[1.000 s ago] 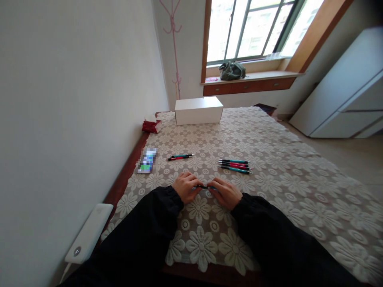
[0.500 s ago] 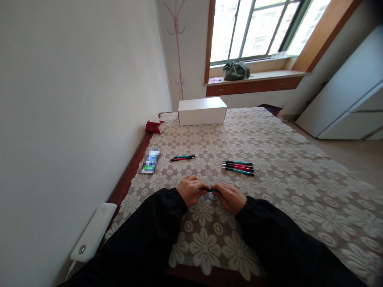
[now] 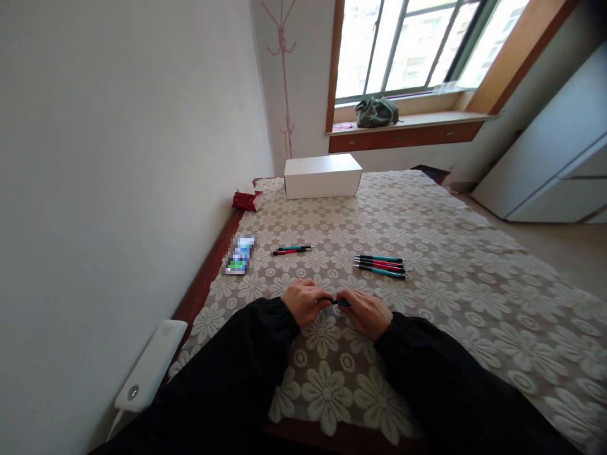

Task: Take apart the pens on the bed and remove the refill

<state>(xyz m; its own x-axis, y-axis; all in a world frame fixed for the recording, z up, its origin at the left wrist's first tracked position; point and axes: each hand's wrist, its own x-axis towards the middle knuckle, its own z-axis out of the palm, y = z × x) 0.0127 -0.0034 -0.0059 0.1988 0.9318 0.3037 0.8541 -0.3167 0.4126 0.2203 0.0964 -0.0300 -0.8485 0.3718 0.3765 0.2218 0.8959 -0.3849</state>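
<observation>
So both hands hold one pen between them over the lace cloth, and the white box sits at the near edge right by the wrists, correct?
Not quite. The left hand and right hand do hold one pen, but the head view shows the white box at the far end of the lace cloth.

There is only one view, worn on the person's head, looking forward and down along both black sleeves. It faces across the lace-covered table [image 3: 427, 303] toward the window [image 3: 417, 44] at the far end, with the white wall [image 3: 118, 158] close on the left. The table's near edge sits closest; the white box [image 3: 322, 176] lies well beyond.
</observation>
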